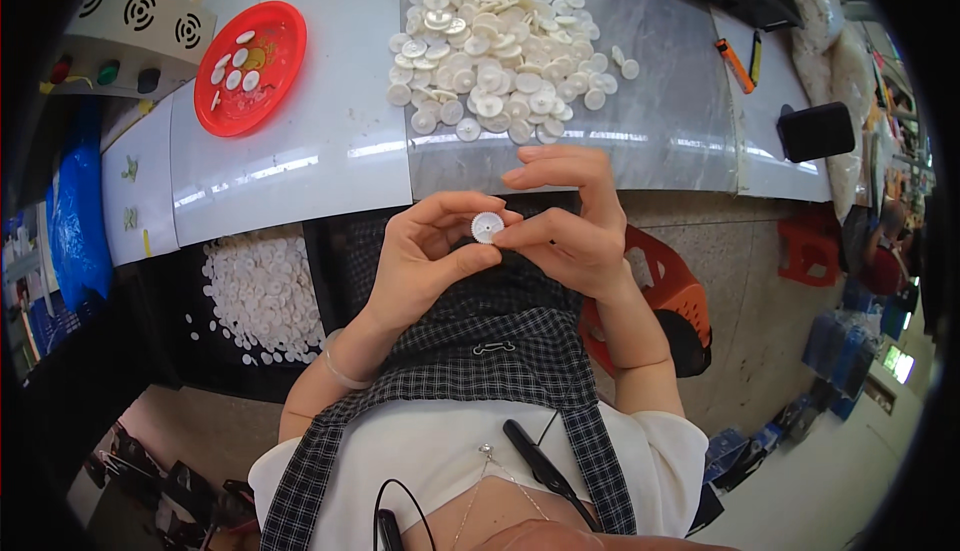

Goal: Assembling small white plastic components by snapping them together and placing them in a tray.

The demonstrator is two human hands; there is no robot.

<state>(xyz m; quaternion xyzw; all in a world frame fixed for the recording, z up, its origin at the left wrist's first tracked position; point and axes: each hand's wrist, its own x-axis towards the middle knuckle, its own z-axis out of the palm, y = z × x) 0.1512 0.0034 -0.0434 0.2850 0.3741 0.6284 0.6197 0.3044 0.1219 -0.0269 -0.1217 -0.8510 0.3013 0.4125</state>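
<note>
A small white plastic gear [487,228] with a toothed rim and a hole at its centre is held up in front of my apron, just off the table's near edge. My left hand [425,251] pinches it between thumb and forefinger. From the other side, my right hand [575,226] touches its edge with the fingertips, the other fingers raised. Beyond my hands, a large heap of similar white gears [500,46] lies on the grey table top [620,156].
A red plate [285,81] with several white gears sits at the left. Below the table, a black bin [180,351] holds many small white pieces [265,296]. To the right lie an orange cutter [735,65] and a black phone-like object [816,132]. A red-orange chair [665,286] stands nearby.
</note>
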